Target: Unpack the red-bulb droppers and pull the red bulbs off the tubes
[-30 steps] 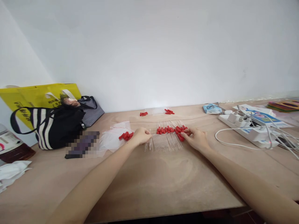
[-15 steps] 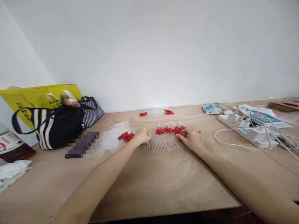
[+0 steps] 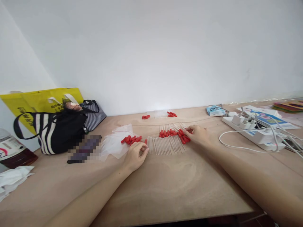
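Note:
A row of clear droppers with red rubber bulbs (image 3: pixel 169 138) lies on the wooden table (image 3: pixel 165 183). My left hand (image 3: pixel 135 155) is curled at the row's left end, fingers pinched on a clear dropper tube. My right hand (image 3: pixel 197 135) rests on the red bulbs at the row's right end, fingertips closed around them. A small heap of loose red bulbs (image 3: pixel 130 139) lies on clear plastic bags (image 3: pixel 115 142) just left of my left hand.
A striped black bag (image 3: pixel 54 130) and yellow bag (image 3: pixel 35 102) stand at the left. A white power strip with plugs and cables (image 3: pixel 255 132) sits at the right, a blue face mask (image 3: pixel 215 110) behind it. More red bulbs (image 3: pixel 159 115) lie near the wall.
My left hand has drawn back toward me from the row's left edge, pulling a tube with it. My right hand has shifted slightly forward over the bulbs.

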The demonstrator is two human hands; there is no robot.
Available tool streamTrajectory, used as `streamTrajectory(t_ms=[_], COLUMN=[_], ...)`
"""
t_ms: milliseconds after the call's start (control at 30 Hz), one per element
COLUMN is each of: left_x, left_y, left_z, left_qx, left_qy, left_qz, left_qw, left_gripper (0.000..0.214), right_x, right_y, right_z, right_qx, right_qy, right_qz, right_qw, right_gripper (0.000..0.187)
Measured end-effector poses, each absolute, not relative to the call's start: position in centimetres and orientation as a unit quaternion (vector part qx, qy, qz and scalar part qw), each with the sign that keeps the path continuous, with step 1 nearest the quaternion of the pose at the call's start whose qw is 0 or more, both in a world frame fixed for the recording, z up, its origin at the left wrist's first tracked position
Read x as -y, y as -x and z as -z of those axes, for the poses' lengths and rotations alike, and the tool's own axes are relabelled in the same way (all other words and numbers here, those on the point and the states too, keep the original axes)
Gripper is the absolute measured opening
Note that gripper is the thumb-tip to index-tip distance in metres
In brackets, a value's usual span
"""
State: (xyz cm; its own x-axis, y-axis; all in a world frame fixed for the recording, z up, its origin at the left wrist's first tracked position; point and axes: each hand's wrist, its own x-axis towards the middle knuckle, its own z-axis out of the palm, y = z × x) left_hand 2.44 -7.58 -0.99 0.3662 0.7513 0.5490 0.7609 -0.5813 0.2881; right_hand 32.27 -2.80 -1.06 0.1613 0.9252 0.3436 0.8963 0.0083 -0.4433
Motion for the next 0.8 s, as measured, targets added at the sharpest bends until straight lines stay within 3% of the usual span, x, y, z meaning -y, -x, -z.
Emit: streamTrajectory(t_ms=[200, 333, 567, 733, 800], left_x=[7.4, 7.4, 7.4, 7.4, 7.5], left_y=[-2.6, -2.5, -2.5, -2.5, -2.5], left_z=[0.8, 0.9, 0.9, 1.0, 1.1], left_qx=[0.447, 0.455, 0.452, 0.46, 0.444], left_qy=[0.838, 0.837, 0.832, 0.81, 0.822], left_qz=[0.313, 0.305, 0.322, 0.357, 0.346], left_qw=[0.0, 0.006, 0.019, 0.059, 0.09], left_gripper=[0.012, 0.012, 0.007, 0.043, 0.046], right_x=[1.6, 1.3, 2.9, 5.6, 6.5], right_y=[-30.1, -29.2, -29.7, -28.5, -27.5], right_z=[0.2, 0.4, -0.6, 0.5, 1.5], right_qx=[0.661, 0.654, 0.683, 0.772, 0.798], right_qy=[0.727, 0.737, 0.667, 0.518, 0.469], right_qz=[0.0, 0.027, 0.049, 0.043, 0.046], right_qw=[0.188, 0.17, 0.293, 0.366, 0.376], right_gripper=[0.035, 0.03, 0.021, 0.015, 0.014])
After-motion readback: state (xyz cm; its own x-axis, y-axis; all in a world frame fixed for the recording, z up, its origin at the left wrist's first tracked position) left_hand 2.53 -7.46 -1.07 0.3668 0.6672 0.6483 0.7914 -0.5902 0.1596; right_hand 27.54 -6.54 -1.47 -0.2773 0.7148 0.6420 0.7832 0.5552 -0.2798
